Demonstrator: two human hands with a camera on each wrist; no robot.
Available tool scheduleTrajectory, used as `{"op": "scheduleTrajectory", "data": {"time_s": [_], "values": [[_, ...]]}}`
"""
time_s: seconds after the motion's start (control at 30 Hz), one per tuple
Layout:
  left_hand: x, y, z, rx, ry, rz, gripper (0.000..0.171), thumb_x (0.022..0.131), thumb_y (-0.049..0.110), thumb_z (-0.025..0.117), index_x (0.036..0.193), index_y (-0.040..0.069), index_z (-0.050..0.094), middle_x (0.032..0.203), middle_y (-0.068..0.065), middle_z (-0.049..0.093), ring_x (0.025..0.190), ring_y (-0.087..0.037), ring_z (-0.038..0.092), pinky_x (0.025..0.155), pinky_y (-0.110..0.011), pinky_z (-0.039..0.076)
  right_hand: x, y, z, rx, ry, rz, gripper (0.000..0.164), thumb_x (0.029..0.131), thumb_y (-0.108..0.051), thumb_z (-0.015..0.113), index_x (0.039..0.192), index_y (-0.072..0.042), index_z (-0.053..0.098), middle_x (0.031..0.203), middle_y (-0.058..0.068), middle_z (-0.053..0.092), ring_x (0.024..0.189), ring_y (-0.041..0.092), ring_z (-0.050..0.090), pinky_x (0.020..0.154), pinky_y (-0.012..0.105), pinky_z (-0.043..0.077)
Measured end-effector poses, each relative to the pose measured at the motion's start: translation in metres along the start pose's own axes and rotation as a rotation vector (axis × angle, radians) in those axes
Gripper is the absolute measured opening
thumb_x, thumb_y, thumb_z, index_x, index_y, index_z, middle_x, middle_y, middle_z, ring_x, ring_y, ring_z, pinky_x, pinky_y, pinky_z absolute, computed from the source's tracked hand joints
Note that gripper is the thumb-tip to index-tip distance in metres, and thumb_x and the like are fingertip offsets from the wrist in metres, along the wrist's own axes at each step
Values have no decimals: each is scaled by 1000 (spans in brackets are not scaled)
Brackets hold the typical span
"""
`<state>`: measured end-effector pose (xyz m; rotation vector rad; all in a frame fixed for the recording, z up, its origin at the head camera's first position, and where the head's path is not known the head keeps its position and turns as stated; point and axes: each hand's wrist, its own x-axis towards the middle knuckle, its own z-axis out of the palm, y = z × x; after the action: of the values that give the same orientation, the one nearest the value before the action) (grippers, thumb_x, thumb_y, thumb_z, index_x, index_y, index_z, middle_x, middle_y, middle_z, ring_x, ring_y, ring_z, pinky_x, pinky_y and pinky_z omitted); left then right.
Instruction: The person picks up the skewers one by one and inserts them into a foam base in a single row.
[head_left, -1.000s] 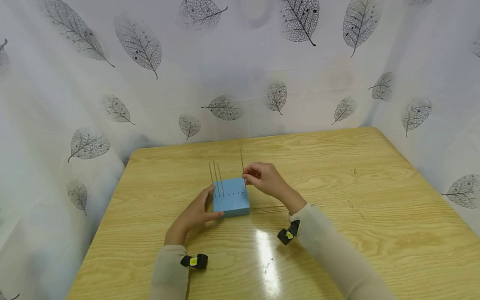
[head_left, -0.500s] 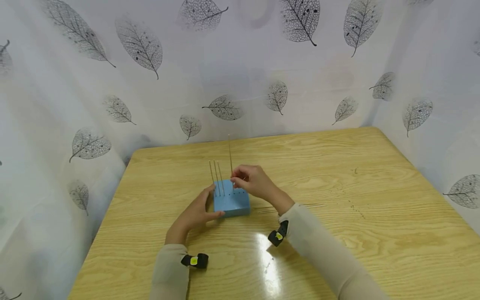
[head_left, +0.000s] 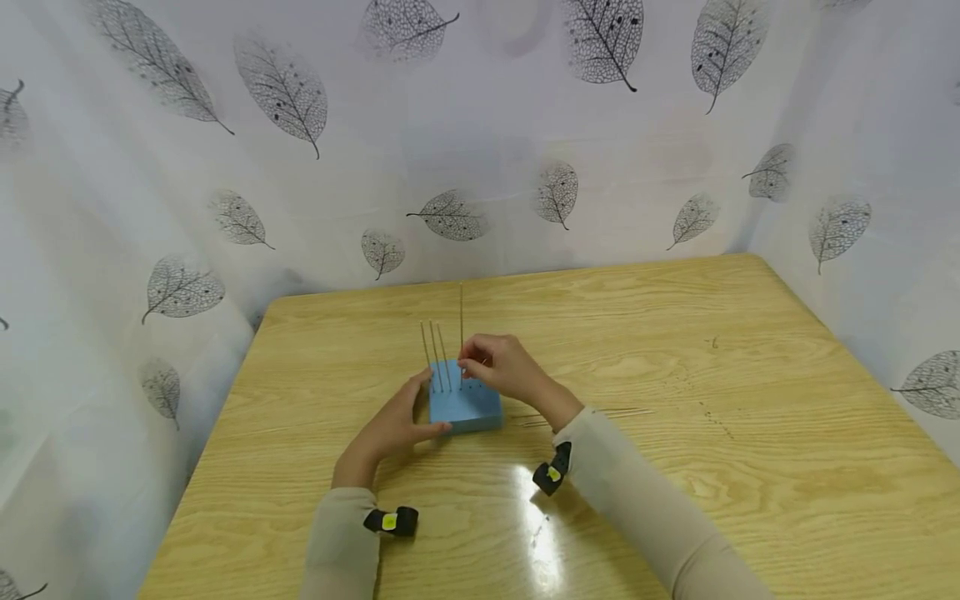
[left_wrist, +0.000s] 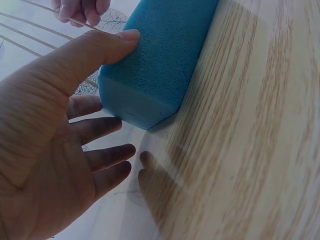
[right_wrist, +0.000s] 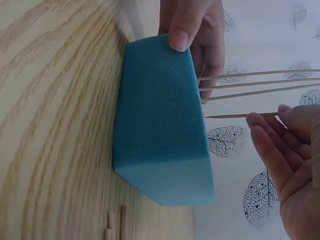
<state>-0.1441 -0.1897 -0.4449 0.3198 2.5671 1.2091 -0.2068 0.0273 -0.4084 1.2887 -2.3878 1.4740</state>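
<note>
A light blue foam block with a row of small holes lies on the table in the head view. Three thin wooden skewers stand upright in its left holes. My left hand holds the block at its left side, thumb on the front face and fingers round the far side. Between thumb and fingertips, my right hand pinches a fourth skewer, held upright. In the right wrist view that skewer's pointed tip is right at the block's top face, beside the standing three.
Several loose skewers lie on the wooden table to the right of the block, partly under the right forearm. A white curtain with leaf prints hangs behind the table and at its sides.
My right hand has moved left across the block with the pinched skewer, from the right end of the holes to beside the standing skewers, then slightly down. The left hand stays on the block.
</note>
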Motion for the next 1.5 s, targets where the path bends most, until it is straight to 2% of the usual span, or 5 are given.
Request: {"op": "scheduleTrajectory", "data": {"time_s": [0.33, 0.83, 1.07, 1.27, 1.5], "values": [[1, -1, -1, 2, 4, 7, 100, 81, 38, 75, 152, 8, 11, 154, -20, 17, 142, -35, 16, 112, -52, 18, 0, 8, 6, -103, 0, -54, 4, 87, -2, 65, 83, -2, 63, 77, 7, 67, 68, 11, 62, 59, 17, 50], [2, 2, -2, -15, -4, 10, 99, 82, 35, 74, 152, 8, 10, 154, -21, 17, 142, -35, 16, 112, -52, 18, -7, 10, 14, -212, -121, 64, 5, 90, -5, 61, 86, -5, 62, 75, 1, 59, 63, 5, 47, 55, 18, 41], [2, 2, -2, -13, -2, 2, 99, 82, 37, 74, 152, 8, 10, 154, -21, 16, 142, -35, 15, 112, -53, 17, -5, 9, 14, -246, -120, 57, 6, 89, -5, 62, 84, -5, 64, 74, 2, 60, 63, 6, 48, 55, 17, 41], [1, 1, -1, -17, -1, 1, 100, 81, 37, 74, 152, 8, 10, 155, -21, 15, 142, -35, 14, 113, -53, 16, -4, 10, 15, -239, -138, 85, 6, 89, -6, 63, 85, -4, 66, 76, 2, 63, 62, 5, 49, 55, 17, 41], [0, -1, 2, -22, 2, -14, 100, 81, 38, 75, 152, 9, 11, 155, -19, 14, 142, -35, 13, 113, -53, 16, -7, 14, 11, -206, -167, 99, 8, 90, -8, 64, 92, -2, 68, 85, 5, 68, 69, 7, 56, 61, 18, 47]]}}
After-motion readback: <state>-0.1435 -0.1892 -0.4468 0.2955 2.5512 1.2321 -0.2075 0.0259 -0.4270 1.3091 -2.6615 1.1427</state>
